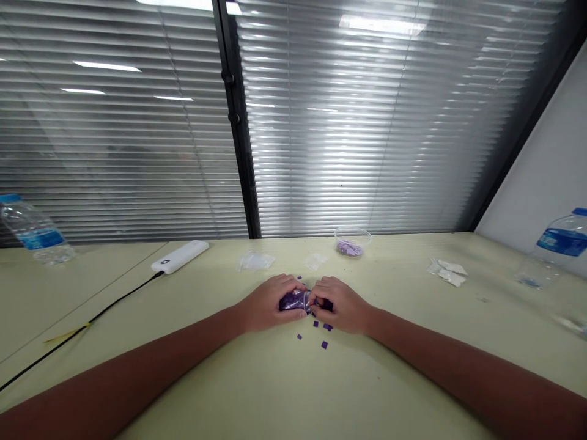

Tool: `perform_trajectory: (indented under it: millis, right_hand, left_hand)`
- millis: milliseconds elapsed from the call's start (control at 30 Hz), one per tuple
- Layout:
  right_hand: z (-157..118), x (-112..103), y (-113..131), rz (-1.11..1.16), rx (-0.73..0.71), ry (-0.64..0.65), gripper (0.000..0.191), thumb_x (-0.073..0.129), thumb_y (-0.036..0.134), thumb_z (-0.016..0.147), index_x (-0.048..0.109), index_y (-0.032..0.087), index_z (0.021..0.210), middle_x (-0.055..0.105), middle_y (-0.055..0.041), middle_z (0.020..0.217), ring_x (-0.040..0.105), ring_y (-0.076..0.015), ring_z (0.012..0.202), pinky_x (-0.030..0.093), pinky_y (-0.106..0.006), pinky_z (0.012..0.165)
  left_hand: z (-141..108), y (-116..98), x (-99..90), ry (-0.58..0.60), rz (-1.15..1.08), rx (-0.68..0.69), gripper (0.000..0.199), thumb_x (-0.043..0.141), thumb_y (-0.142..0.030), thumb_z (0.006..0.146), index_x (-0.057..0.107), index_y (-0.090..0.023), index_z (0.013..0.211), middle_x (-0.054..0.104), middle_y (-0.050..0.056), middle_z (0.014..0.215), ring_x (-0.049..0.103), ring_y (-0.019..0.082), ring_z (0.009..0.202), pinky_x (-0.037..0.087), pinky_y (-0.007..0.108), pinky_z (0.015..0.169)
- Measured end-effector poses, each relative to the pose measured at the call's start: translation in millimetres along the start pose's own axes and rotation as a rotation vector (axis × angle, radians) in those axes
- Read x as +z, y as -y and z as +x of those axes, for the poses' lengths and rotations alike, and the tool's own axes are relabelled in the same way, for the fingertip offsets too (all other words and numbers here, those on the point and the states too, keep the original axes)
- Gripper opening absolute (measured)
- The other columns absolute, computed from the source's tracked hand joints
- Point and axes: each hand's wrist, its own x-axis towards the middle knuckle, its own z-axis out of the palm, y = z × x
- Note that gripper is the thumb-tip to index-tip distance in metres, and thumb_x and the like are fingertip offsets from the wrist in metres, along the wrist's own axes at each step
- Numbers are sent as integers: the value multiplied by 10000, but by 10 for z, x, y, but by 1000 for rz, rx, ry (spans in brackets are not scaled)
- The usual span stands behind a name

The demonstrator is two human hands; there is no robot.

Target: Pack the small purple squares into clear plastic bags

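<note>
Loads of room on the bench [238, 391] at 6 o'clock from the left hand [268, 304] and right hand [343, 305] on the purple bag [293, 300], just a few purple squares [324, 344] there; plastic tub [352, 241] at 1, power bank [180, 256] at 10, water bottle [559, 250] at 3 are in the way.

The pale green bench [229, 391] carries a white power bank [180, 256] and a water bottle [36, 229] at upper left, a clear tub of purple bits [352, 241] at top centre, small purple squares [324, 344] at lower centre, and white paper scraps [447, 272] at right.

2 hands [268, 304] | 1 bag [293, 300] | 2 water bottles [34, 231] | 1 power bank [180, 256] | 1 bowl [352, 241] | 5+ purple squares [324, 344]
</note>
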Motion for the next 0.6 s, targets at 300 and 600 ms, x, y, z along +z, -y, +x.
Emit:
perform_trajectory:
  millis: [300, 600]
  right_hand:
    - [9, -9, 8, 11, 6, 8, 113, 655, 122, 856, 594, 216, 871, 592, 20, 758, 544, -163, 762, 404, -300, 782]
    - [4, 4, -2, 21, -1, -2, 103, 649, 125, 856, 598, 214, 864, 591, 19, 751, 536, -164, 760, 401, -300, 782]
  left_hand:
    - [-2, -6, -5, -12, -3, 18, 396, 649, -560, 931, 629, -241, 1165, 655, 64, 1064, 597, 249, 988, 453, 338, 844]
    - [0, -4, -3, -9, -6, 7, 407, 644, -572, 930, 637, -236, 1159, 658, 65, 1064, 594, 249, 981, 451, 338, 842]
